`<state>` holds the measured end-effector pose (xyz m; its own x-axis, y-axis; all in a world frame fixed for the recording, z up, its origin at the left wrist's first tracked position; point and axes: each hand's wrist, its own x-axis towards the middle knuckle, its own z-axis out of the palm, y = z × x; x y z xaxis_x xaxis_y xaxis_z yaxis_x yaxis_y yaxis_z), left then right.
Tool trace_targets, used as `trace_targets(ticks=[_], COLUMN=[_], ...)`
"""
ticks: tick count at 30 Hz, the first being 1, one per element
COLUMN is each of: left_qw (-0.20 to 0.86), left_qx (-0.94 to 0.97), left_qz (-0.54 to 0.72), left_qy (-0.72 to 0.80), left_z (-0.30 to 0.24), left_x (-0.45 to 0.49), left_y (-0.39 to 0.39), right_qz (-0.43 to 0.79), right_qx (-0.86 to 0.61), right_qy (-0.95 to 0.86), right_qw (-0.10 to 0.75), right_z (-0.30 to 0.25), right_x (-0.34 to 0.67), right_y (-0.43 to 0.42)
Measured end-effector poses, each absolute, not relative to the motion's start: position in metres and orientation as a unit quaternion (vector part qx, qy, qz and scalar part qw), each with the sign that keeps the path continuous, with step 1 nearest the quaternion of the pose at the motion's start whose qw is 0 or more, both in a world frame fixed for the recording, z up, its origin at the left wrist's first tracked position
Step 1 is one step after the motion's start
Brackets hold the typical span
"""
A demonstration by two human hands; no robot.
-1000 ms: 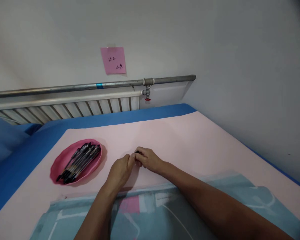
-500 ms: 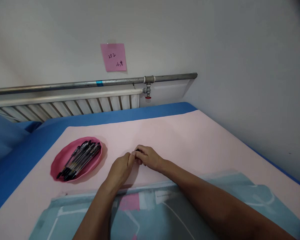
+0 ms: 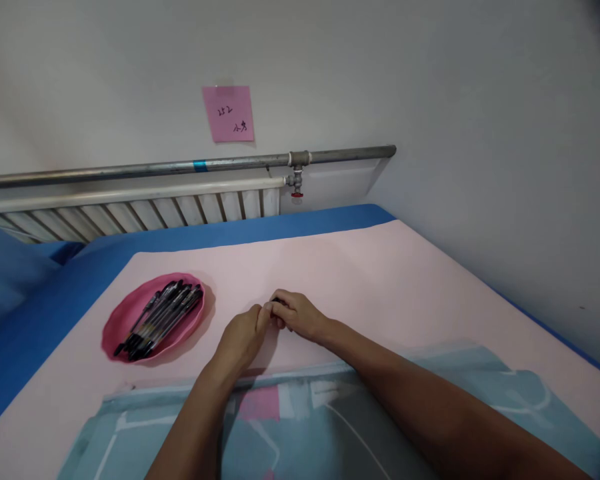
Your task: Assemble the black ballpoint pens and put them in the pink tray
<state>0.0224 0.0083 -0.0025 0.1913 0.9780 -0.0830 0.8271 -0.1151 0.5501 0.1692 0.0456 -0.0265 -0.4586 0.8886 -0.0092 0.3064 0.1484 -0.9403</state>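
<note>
My left hand [image 3: 244,335] and my right hand [image 3: 299,315] meet over the pink sheet, fingers closed and touching. Between their fingertips shows a small black bit of what looks like a pen [image 3: 277,300]. Most of it is hidden by the fingers, so I cannot tell which part each hand grips. To the left of my hands lies a pink oval dish [image 3: 111,331] with a wavy rim. It holds several clear-barrelled pens [image 3: 167,319] with black caps, lying side by side at a slant.
The pale pink sheet [image 3: 350,273] covers a blue surface [image 3: 260,229]. A blue-green patterned cloth [image 3: 145,440] lies close to me, under my forearms. Behind stand a white radiator [image 3: 205,208], a metal pipe [image 3: 145,171] and a wall with a pink note [image 3: 229,115].
</note>
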Motion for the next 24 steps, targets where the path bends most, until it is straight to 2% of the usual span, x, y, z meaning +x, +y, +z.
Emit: trace_targets(ticks=[24], left_qw=[0.235], left_qx=[0.737], left_qz=[0.139], left_qy=[0.619], left_z=[-0.0060], left_x=[0.0217], left_y=[0.0090], right_qz=[0.474], right_qx=[-0.416], right_qy=[-0.719], right_qw=[0.292], right_z=[-0.0283], right_x=[0.1704], right_y=[0.0461])
